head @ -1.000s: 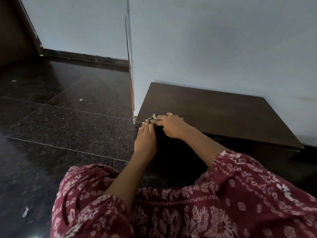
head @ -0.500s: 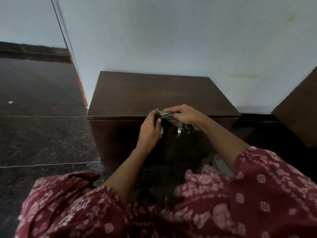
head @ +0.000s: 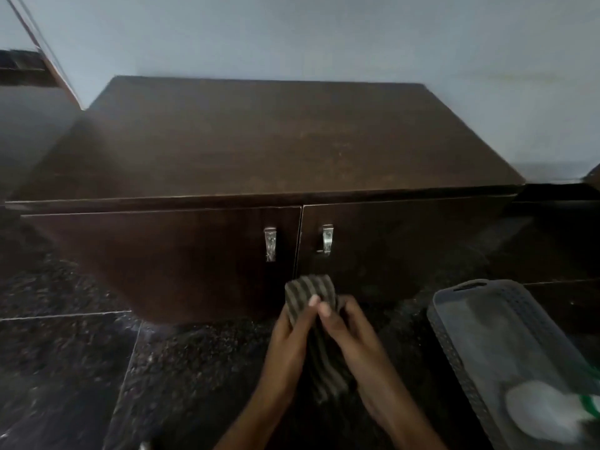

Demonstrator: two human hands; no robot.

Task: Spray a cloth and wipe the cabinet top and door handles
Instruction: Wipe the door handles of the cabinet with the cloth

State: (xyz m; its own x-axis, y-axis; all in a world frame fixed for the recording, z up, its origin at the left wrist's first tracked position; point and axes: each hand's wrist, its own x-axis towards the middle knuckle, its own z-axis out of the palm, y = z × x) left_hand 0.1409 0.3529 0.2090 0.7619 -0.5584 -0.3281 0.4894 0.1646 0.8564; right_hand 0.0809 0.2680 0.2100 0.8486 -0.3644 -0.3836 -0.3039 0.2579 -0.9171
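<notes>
A low dark brown cabinet [head: 259, 141] stands against the pale wall, its flat top bare. Two doors meet at the middle, each with a small metal handle: the left handle [head: 270, 243] and the right handle [head: 327, 238]. Below the handles, in front of the doors, I hold a striped brown cloth [head: 310, 289] bunched between both hands. My left hand [head: 292, 332] grips its left side and my right hand [head: 349, 329] grips its right side, thumbs pressed on the fabric. The cloth hangs down between my wrists and touches no part of the cabinet.
A grey perforated plastic basket [head: 454, 329] sits on the black granite floor [head: 65, 352] at the right, with a white object [head: 548, 414] and something green inside. A wall corner and dark skirting lie at the far left.
My hands have drawn back and down from the cabinet's front edge to below the handles, carrying the cloth. The view has shifted so the whole cabinet front and the basket show.
</notes>
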